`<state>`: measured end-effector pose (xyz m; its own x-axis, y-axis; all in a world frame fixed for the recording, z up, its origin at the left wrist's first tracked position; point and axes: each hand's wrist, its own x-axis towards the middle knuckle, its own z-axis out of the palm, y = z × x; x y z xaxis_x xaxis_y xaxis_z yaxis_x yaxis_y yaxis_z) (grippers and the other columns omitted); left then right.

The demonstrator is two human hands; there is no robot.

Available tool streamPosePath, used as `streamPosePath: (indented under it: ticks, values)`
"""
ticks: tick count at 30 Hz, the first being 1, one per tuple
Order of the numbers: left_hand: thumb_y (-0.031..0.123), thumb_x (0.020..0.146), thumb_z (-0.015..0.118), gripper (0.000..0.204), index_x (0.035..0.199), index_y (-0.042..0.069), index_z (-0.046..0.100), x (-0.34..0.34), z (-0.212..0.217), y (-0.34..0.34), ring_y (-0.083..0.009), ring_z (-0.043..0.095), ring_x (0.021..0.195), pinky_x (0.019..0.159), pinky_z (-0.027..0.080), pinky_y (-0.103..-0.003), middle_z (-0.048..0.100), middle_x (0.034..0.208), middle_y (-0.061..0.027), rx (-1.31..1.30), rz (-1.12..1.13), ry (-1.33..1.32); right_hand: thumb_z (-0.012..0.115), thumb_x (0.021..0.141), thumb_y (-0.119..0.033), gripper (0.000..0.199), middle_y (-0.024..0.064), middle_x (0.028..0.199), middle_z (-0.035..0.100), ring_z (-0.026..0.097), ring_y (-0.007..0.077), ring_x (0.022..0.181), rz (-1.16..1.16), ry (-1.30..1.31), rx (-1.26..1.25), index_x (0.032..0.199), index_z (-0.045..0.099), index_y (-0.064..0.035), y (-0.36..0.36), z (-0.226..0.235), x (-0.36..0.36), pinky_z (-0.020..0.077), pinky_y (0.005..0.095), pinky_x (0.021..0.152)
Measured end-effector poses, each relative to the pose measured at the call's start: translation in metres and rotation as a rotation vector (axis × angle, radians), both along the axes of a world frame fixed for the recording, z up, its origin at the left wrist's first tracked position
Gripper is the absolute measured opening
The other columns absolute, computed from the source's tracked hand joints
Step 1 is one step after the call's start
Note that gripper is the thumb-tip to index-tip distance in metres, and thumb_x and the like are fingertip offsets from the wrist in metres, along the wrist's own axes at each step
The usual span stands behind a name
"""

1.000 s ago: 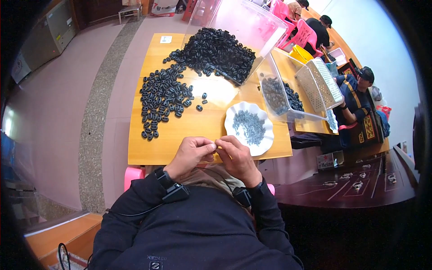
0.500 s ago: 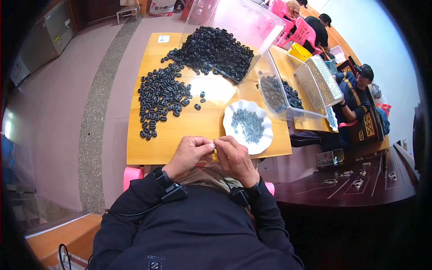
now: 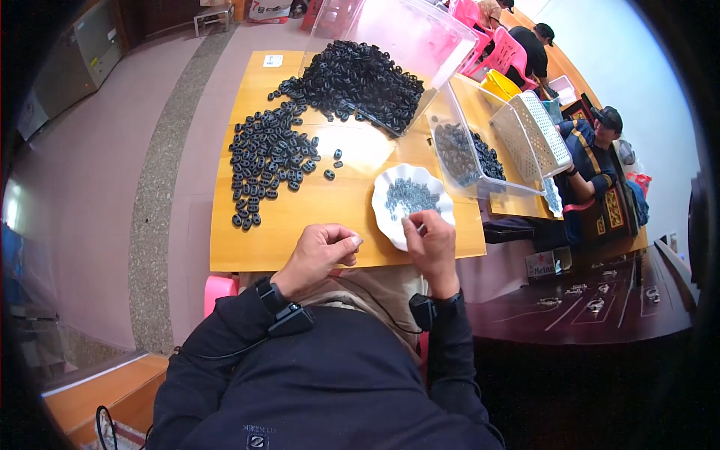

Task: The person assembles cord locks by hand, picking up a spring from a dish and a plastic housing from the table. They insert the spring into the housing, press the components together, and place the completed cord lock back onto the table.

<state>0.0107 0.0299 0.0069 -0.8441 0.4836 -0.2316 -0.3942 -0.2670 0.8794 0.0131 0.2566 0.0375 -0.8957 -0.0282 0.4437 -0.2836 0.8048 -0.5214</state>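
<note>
My left hand [image 3: 319,256] is closed in a pinch just past the table's near edge. A tiny greyish piece seems to peek out at its fingertips, too small to name. Over the near rim of a white scalloped plate [image 3: 444,235], my right hand [image 3: 432,247] has its fingers bent and slightly apart. Nothing shows between them. The plate bears a heap of small thin grey pieces [image 3: 411,196], perhaps springs. Left of it lie many loose black oval pieces [image 3: 270,154] with two holes, resembling cord locks.
A tipped clear bin [image 3: 450,45] spills a large black pile [image 3: 364,82] at the table's far side. Right of it stand a clear box [image 3: 457,154] and a white perforated basket [image 3: 541,135]. A person [image 3: 596,157] sits at the right; others work farther back.
My right hand has parted from my left and moved right, onto the plate's near rim. My left hand has stayed nearly in place, still pinched.
</note>
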Motion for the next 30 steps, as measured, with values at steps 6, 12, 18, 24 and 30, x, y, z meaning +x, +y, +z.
streamPosePath:
  ticks: [6,12,18,24,30]
  values:
    - [0.018,0.093,0.062,0.015,0.092,0.003,0.064,0.000,0.002,0.004,-0.0065,0.058,0.068,0.061,0.051,-0.022,0.059,0.078,0.0017,0.022,-0.002,-0.102,0.067,0.083,-0.004,0.006,0.0115,0.077,0.062,0.058,0.0159,0.061,0.001,0.031,0.152,0.086,0.064,0.0004,0.010,0.003,0.001,0.0444,0.0281,0.055]
    - [0.018,0.093,0.062,0.015,0.094,0.003,0.064,0.000,0.002,0.002,-0.0074,0.061,0.070,0.062,0.051,-0.021,0.061,0.080,0.0008,0.112,-0.034,-0.090,0.067,0.083,0.003,0.018,0.0064,0.092,0.061,0.050,0.0048,0.064,0.419,-0.210,-0.407,0.101,0.066,0.0020,-0.024,0.002,0.009,0.0392,0.0189,0.054]
    - [0.018,0.094,0.061,0.016,0.096,0.003,0.063,0.002,0.006,0.000,-0.0073,0.061,0.071,0.064,0.051,-0.020,0.061,0.082,0.0004,0.203,-0.072,-0.143,0.069,0.081,0.001,0.009,0.0083,0.086,0.063,0.057,0.0098,0.068,0.454,-0.310,-0.593,0.090,0.066,0.0027,-0.032,-0.006,0.011,0.0433,0.0225,0.056]
    - [0.019,0.094,0.061,0.016,0.097,0.003,0.063,0.002,0.006,-0.001,-0.0070,0.061,0.073,0.065,0.051,-0.019,0.062,0.084,0.0003,0.223,-0.099,-0.165,0.063,0.086,0.004,0.006,0.0079,0.089,0.060,0.059,0.0096,0.067,0.472,-0.367,-0.668,0.092,0.064,0.0042,-0.036,-0.006,0.012,0.0467,0.0209,0.054]
    - [0.017,0.095,0.059,0.017,0.103,0.002,0.064,0.001,0.005,-0.001,-0.0081,0.062,0.075,0.067,0.053,-0.020,0.063,0.086,-0.0012,0.237,-0.105,-0.155,0.057,0.089,0.005,0.005,0.0082,0.092,0.057,0.061,0.0105,0.067,0.457,-0.370,-0.683,0.094,0.059,0.0064,-0.037,-0.007,0.013,0.0527,0.0210,0.056]
